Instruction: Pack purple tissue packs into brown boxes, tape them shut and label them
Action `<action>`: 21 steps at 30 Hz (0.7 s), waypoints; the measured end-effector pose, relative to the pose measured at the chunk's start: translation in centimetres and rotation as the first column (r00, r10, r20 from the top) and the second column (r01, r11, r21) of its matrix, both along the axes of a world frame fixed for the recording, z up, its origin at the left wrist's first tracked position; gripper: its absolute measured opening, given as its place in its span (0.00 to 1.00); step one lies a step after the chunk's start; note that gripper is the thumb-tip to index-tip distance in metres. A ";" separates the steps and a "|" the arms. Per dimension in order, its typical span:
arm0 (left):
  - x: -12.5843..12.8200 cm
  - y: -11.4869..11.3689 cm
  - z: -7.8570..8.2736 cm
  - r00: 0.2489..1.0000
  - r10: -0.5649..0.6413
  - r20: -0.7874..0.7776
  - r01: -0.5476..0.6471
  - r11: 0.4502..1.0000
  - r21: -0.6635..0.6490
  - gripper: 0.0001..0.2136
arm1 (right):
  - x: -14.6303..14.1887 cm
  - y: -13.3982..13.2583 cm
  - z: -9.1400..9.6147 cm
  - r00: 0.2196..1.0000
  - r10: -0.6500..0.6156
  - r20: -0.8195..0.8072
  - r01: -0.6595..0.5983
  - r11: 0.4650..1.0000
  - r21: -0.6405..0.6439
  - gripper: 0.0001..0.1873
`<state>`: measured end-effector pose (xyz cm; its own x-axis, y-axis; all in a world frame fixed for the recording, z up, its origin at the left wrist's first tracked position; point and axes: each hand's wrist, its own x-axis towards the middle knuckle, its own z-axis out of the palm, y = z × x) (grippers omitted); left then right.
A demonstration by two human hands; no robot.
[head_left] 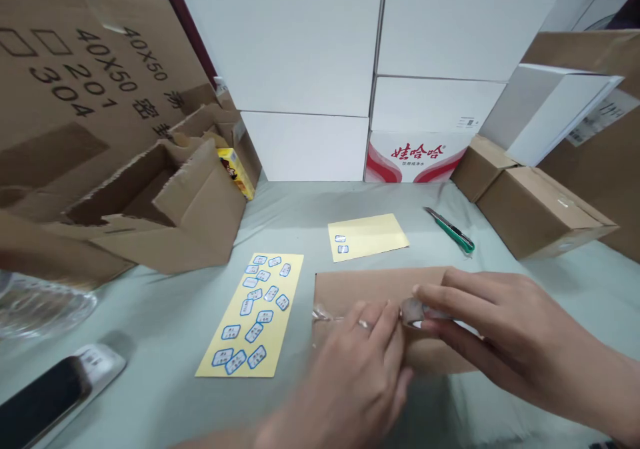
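Pinching 1 small brown tape piece (413,312) btwn thumb & fingers (443,291): right hand (505,335), over the flat brown packet (365,285) lying mid-tabletop (165,315), close to the person. Left hand (360,375) is blurred, fingertips down on packet by 1 clear tape strip (324,315); can't tell if it grips. 2 yellow sticker sheets: big one (253,315) just left of packet w/ approx 16 stickers, small one (375,235) behind it w/ 2. 1 green box cutter (450,230) at right, 1 phone (40,395) front left.
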<state>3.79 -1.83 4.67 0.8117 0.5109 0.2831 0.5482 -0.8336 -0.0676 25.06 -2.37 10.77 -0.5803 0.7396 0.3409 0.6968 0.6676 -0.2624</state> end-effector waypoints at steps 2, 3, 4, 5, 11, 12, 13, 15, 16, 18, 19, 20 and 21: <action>0.2 -1.0 -1.6 1.000 0.019 0.017 -0.020 0.999 0.038 0.22 | 1.0 0.0 -0.7 0.998 -0.016 -0.057 0.014 0.999 -0.036 0.19; 0.4 -1.2 -2.1 0.999 0.038 0.013 -0.039 0.998 0.049 0.24 | 1.7 0.0 -1.3 0.990 -0.056 -0.127 0.047 0.996 -0.072 0.22; 0.5 -1.3 -2.5 0.999 0.049 0.007 -0.050 0.997 0.064 0.24 | 2.5 -0.1 -2.0 0.974 -0.091 -0.206 0.067 0.990 -0.125 0.24; 0.6 -1.3 -2.8 0.998 0.055 0.006 -0.055 0.995 0.083 0.23 | 3.3 -0.1 -2.7 0.951 -0.119 -0.285 0.072 0.982 -0.173 0.23; 1.2 -1.0 -3.0 0.999 0.053 0.005 -0.053 0.983 0.173 0.21 | 6.0 -1.0 -4.2 0.961 -0.129 -0.246 0.110 0.990 -0.089 0.22; 1.2 -1.0 -2.9 0.999 0.053 0.001 -0.052 0.985 0.166 0.21 | 6.0 -1.1 -3.7 0.973 -0.121 -0.195 0.110 0.992 -0.070 0.23; 1.2 -1.1 -2.8 0.999 0.052 -0.004 -0.051 0.986 0.156 0.21 | 5.9 -1.2 -3.2 0.982 -0.110 -0.154 0.102 0.993 -0.063 0.23; 1.3 -1.0 -2.3 0.999 0.048 -0.014 -0.046 0.991 0.129 0.21 | 5.3 -1.2 -2.1 0.992 -0.092 -0.087 0.085 0.993 -0.083 0.21; 1.2 -0.9 -1.9 0.999 0.047 -0.012 -0.045 0.993 0.108 0.22 | 4.9 -1.2 -1.7 0.994 -0.090 -0.056 0.084 0.991 -0.101 0.21; 1.0 -0.8 -0.8 0.999 0.039 0.025 -0.040 0.998 0.049 0.22 | 4.2 -1.0 -1.0 0.996 -0.091 0.007 0.091 0.986 -0.136 0.19; 0.8 -0.7 -0.3 0.997 0.025 0.071 -0.026 1.000 0.013 0.21 | 3.9 -1.0 -0.9 0.995 -0.092 0.028 0.095 0.986 -0.138 0.19; 0.6 -0.8 0.2 0.990 0.003 0.139 0.000 1.000 -0.020 0.19 | 3.6 -0.9 -0.8 0.995 -0.094 0.038 0.098 0.987 -0.124 0.17; 0.4 -1.0 0.5 0.973 -0.023 0.229 0.034 0.998 -0.044 0.16 | 3.3 -0.9 -0.8 0.995 -0.096 0.040 0.099 0.989 -0.106 0.16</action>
